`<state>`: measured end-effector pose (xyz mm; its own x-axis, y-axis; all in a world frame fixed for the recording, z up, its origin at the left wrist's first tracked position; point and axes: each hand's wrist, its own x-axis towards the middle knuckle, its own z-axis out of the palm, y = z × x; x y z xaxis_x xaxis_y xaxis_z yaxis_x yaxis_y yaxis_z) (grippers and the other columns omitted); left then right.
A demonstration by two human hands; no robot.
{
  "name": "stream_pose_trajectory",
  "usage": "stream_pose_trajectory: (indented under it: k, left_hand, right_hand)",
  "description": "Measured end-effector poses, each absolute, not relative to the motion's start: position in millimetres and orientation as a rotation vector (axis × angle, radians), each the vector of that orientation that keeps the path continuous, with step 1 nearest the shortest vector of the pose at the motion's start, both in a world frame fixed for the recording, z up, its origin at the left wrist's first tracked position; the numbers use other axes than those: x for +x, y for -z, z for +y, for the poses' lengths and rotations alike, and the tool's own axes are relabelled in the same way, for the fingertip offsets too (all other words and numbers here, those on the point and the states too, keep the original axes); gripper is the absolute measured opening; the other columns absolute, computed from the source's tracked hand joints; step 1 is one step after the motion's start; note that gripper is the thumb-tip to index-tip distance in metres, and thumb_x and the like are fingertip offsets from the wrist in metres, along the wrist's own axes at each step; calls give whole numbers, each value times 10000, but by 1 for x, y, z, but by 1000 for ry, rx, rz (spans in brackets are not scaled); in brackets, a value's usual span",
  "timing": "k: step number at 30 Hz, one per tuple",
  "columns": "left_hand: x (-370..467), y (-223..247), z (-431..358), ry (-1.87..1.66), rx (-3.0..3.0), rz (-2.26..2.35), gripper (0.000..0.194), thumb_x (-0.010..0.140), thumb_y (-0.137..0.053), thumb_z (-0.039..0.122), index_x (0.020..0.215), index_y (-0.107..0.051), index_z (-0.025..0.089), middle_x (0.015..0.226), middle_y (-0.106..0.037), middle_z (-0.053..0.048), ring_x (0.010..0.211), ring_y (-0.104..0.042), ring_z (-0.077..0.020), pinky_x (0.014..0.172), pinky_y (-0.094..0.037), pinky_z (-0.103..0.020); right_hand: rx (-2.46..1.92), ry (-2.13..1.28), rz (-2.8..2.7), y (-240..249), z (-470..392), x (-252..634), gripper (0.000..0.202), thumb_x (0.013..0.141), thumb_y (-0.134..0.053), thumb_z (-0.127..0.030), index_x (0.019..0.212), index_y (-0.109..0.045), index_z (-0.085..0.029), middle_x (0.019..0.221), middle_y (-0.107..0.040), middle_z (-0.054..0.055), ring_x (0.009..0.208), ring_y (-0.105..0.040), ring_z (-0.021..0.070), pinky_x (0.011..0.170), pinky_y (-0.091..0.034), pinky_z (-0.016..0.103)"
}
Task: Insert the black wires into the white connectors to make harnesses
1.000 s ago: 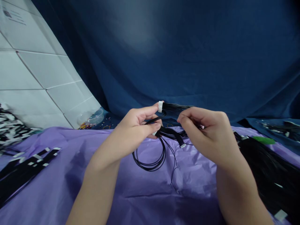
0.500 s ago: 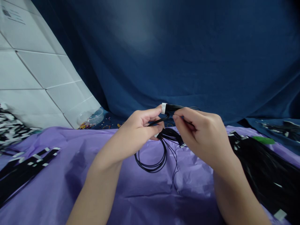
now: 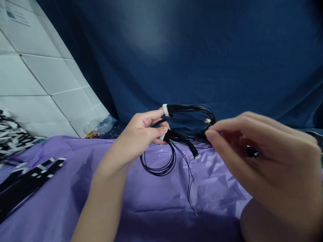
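My left hand [image 3: 141, 131] is closed on a black wire harness [image 3: 188, 108]. Its forefinger touches a white connector [image 3: 165, 110] at the top, and the thumb presses another white connector [image 3: 163, 136] lower down. From there the wires arch to the right, and a round coil [image 3: 161, 174] hangs below. A short black branch ends in a white plug [image 3: 197, 156], and thin loose wires dangle beside it. My right hand [image 3: 264, 164], nearer the camera, is pinched at the arch's right bend, by a small beige piece [image 3: 208, 121]; its fingertips hide whatever is between them.
Purple sheeting [image 3: 101, 201] covers the work surface. Black cables with white ends [image 3: 32, 181] lie at left, below a heap of black-and-white parts [image 3: 12, 132]. A clear tub [image 3: 101, 125] with small coloured bits stands behind, before a blue curtain [image 3: 189, 50].
My right hand has moved right and closer to the camera, away from the top connector. More of the arched wires shows. My left hand has shifted slightly left and up, still holding the harness.
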<state>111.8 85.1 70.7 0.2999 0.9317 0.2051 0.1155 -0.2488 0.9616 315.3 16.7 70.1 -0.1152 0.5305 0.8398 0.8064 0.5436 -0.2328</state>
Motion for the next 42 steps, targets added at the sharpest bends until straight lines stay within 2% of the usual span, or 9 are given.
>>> stream_pose_trajectory:
  k: [4, 9, 14, 19, 22, 27, 34, 42]
  left_hand:
    - [110, -71, 85, -1128, 1577, 937, 311, 752, -663, 197, 1059, -684, 238, 769, -542, 22, 645, -487, -69, 587, -516, -186]
    - [108, -72, 86, -1105, 1526, 886, 391, 748, -691, 199, 1133, -670, 261, 831, -586, 19, 666, -537, -64, 620, -554, -197]
    - [108, -73, 85, -1093, 1455, 847, 395, 734, -709, 180, 1120, -679, 261, 840, -588, 24, 626, -541, -43, 591, -553, -177]
    - [108, -74, 84, -1102, 1462, 857, 422, 725, -718, 180, 1136, -674, 264, 836, -597, 24, 627, -553, -47, 590, -563, -188]
    - [108, -74, 85, -1108, 1458, 854, 426, 722, -727, 189, 1137, -675, 267, 846, -603, 20, 631, -558, -48, 594, -565, -189]
    - [106, -73, 85, -1117, 1454, 837, 379, 726, -712, 159, 1087, -693, 270, 839, -601, 24, 636, -564, -49, 606, -569, -191]
    - [105, -73, 85, -1118, 1452, 847, 330, 730, -696, 142, 1041, -692, 252, 840, -595, 25, 635, -558, -52, 591, -558, -188]
    - [104, -73, 85, -1150, 1518, 885, 275, 730, -703, 175, 1000, -690, 227, 865, -631, -4, 607, -539, -62, 515, -496, -165]
  right_hand:
    - [-1185, 20, -2183, -68, 7, 322, 134, 898, -564, -235, 811, -665, -238, 693, -621, -28, 544, -515, 82, 515, -371, 228]
    - [-1265, -39, -2274, -63, 27, 319, 201, 929, -504, -207, 880, -695, -249, 820, -701, -14, 683, -617, 116, 621, -416, 235]
    - [-1131, -375, -2411, -69, 39, 320, 209, 907, -512, -188, 788, -682, -205, 671, -646, -19, 570, -553, 94, 522, -385, 213]
    - [-1028, -607, -2370, -71, 37, 323, 160, 899, -521, -181, 801, -647, -188, 725, -634, -15, 658, -569, 98, 601, -438, 216]
    - [-1052, -652, -2359, -71, 37, 323, 134, 889, -531, -169, 808, -636, -188, 731, -632, -19, 668, -573, 97, 601, -439, 216]
    - [-1123, -741, -2355, -73, 37, 323, 161, 903, -492, -165, 788, -601, -190, 684, -631, -40, 584, -543, 75, 514, -394, 199]
    - [-1173, -638, -2336, -71, 36, 329, 196, 914, -485, -205, 759, -605, -193, 635, -598, -37, 556, -510, 79, 477, -339, 208]
    - [-1170, -731, -2280, -72, 37, 330, 201, 911, -506, -250, 730, -567, -188, 578, -475, -48, 514, -386, 67, 444, -304, 190]
